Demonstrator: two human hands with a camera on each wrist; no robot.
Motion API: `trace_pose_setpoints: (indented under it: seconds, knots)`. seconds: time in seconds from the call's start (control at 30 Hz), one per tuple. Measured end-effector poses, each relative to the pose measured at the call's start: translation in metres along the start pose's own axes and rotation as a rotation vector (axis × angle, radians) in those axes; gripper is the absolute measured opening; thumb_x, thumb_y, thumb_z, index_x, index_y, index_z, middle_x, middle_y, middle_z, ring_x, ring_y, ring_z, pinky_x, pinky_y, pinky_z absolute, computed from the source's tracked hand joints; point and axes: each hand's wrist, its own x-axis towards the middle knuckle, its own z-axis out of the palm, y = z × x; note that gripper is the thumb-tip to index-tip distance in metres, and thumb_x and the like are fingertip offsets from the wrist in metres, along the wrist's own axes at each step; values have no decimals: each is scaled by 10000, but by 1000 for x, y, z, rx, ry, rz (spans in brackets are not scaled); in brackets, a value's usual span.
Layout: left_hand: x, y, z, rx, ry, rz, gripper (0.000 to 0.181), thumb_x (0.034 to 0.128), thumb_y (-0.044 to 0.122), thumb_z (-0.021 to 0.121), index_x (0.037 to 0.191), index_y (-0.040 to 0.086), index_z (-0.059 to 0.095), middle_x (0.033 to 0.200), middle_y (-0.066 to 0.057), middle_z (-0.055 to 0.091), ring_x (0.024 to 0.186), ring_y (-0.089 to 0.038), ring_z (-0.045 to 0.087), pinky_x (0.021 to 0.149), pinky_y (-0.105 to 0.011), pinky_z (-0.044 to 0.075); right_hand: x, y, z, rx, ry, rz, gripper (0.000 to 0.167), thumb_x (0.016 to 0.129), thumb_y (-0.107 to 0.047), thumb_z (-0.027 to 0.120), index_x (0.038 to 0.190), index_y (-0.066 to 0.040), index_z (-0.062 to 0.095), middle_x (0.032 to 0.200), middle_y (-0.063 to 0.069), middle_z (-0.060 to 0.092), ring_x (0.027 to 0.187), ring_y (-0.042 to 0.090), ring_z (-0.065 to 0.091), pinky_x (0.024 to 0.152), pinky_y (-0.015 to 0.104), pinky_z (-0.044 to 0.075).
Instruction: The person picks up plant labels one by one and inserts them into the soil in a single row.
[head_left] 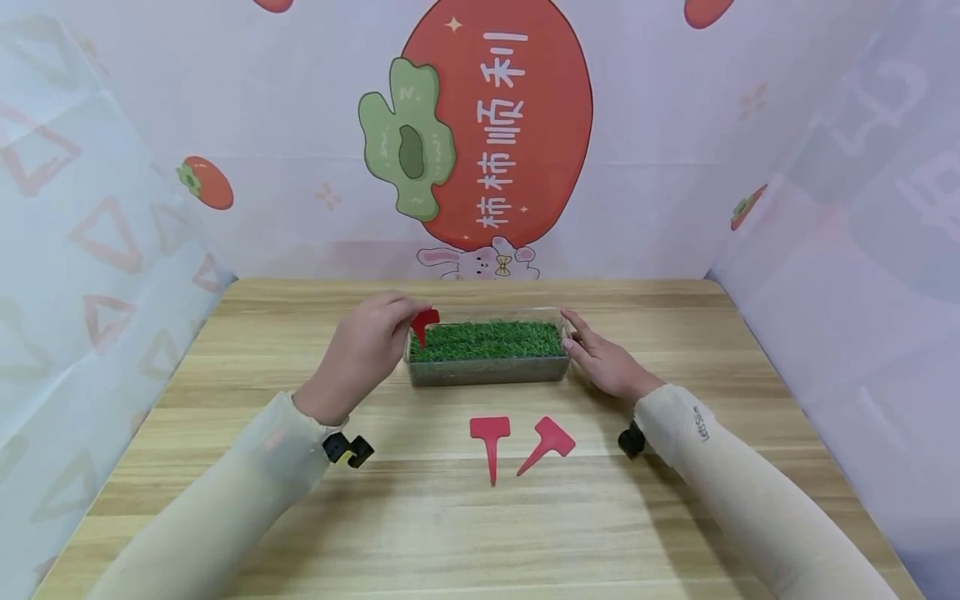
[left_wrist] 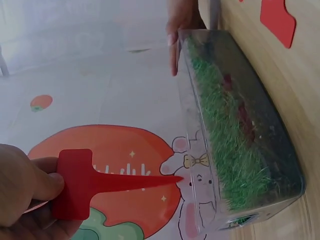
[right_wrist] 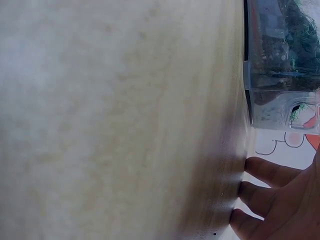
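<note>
Pale sleeves (head_left: 225, 492) come nearest; the left hand (head_left: 362, 348) pinches a red tag (head_left: 426, 320), long point down, above the grass (head_left: 491, 340) toward the left of the clear box (head_left: 487, 372) (the right hand (head_left: 611, 365), fingers spread, grips nothing).

Behind my left hand (head_left: 365, 348) and right hand (head_left: 606, 358) I wear long cream sleeves (head_left: 225, 483), slightly gathered at the wrists. Small dark lettering (head_left: 701, 423) marks the right one. A black block (head_left: 335, 448) with a yellow streak (head_left: 345, 457) sits behind my left hand, another black block (head_left: 632, 440) behind my right.
</note>
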Motion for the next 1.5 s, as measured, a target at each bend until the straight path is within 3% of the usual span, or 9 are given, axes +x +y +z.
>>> trace_pose_setpoints:
  seconds: [0.2, 0.6, 0.77, 1.13, 1.5]
  knots:
    - [12, -10, 15, 10, -25, -28, 239, 953, 23, 650, 1163, 91, 743, 1064, -64, 717, 977, -243, 694, 847, -414, 590, -2, 4, 2, 4, 1, -1, 588, 1067, -543, 283, 1553, -535, -48, 1591, 174, 357, 1422, 458, 369, 1136, 689, 244]
    - [22, -22, 42, 40, -184, -110, 213, 952, 60, 669, 1151, 98, 738, 1076, -75, 710, 982, -243, 693, 866, -403, 589, -1, 2, 3, -5, -4, 2, 621, 1063, -561, 268, 1601, -417, -6, 1570, 191, 386, 1388, 466, 417, 1122, 684, 278]
    - [24, -23, 47, 29, -227, -140, 222, 956, 65, 666, 1166, 93, 731, 1107, -82, 708, 1011, -246, 685, 886, -402, 584, -1, 1, 3, -10, 3, 6, 596, 1061, -565, 270, 1577, -488, -19, 1573, 178, 386, 1394, 460, 413, 1125, 684, 274]
    - [25, -29, 53, 24, -299, -174, 213, 958, 52, 656, 1141, 101, 751, 1117, -78, 725, 1017, -253, 687, 905, -418, 575, 0, 0, 3, -20, 16, 2, 574, 1071, -537, 272, 1565, -515, -18, 1564, 176, 402, 1378, 470, 428, 1120, 677, 291]
    - [25, -33, 60, 63, -316, -145, 208, 957, 59, 662, 1130, 104, 768, 1056, -69, 739, 951, -222, 698, 850, -394, 590, 0, -1, 3, -19, 21, -2, 577, 1070, -544, 259, 1576, -492, -15, 1573, 184, 384, 1388, 476, 410, 1129, 676, 274]
